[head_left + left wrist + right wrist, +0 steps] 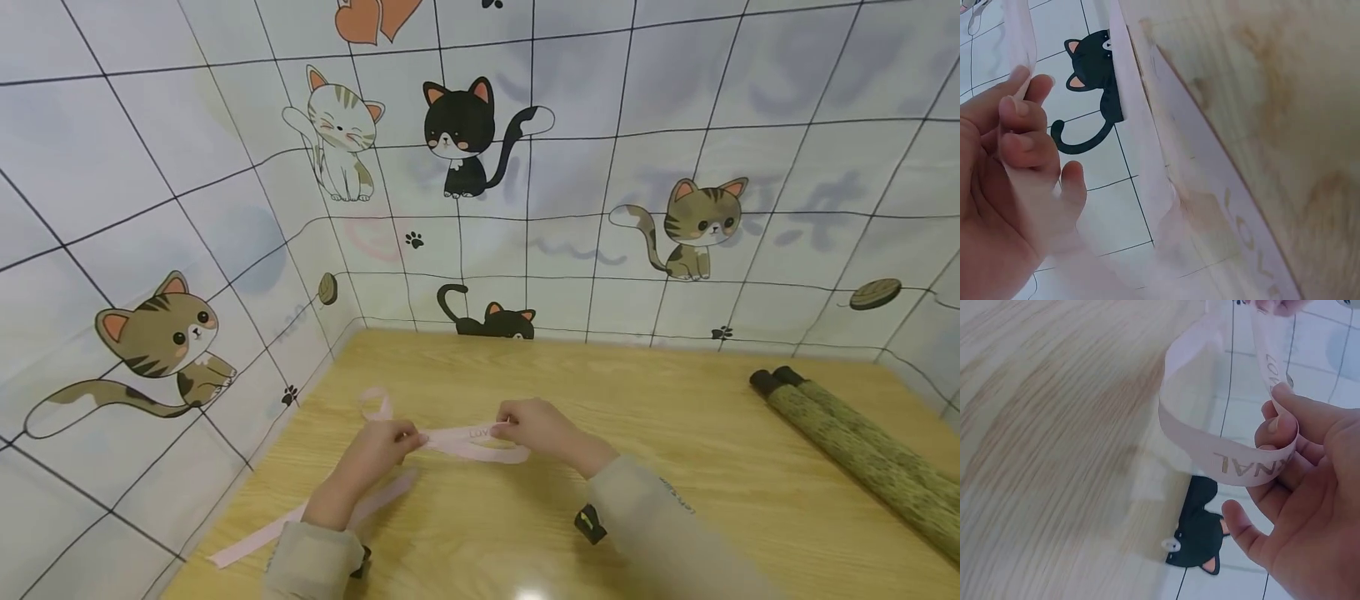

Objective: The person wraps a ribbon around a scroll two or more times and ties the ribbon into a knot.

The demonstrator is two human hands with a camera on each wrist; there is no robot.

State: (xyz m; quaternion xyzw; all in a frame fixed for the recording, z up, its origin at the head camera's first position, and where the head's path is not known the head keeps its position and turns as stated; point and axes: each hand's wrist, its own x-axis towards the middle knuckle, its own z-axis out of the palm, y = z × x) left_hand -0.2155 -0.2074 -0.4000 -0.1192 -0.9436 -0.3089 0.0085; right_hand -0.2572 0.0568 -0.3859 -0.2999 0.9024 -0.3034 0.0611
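A pale pink ribbon (450,437) with printed lettering is stretched between two hands over the wooden table. My left hand (378,454) pinches it between thumb and fingertips, and a curl of ribbon rises beyond those fingers. On the other side my right hand (542,429) pinches the same ribbon near the printed word. In the right wrist view the ribbon (1210,450) bends round the right fingers and hangs in a wide loop, gold letters showing. One long tail of ribbon (251,546) runs under the left forearm along the table.
The wooden table (645,400) meets a cat-patterned, gridded wall covering (570,192) at the back and left. Two rolled green mats with dark ends (847,442) lie at the right side. Black wrist-worn devices (590,523) show below the sleeves.
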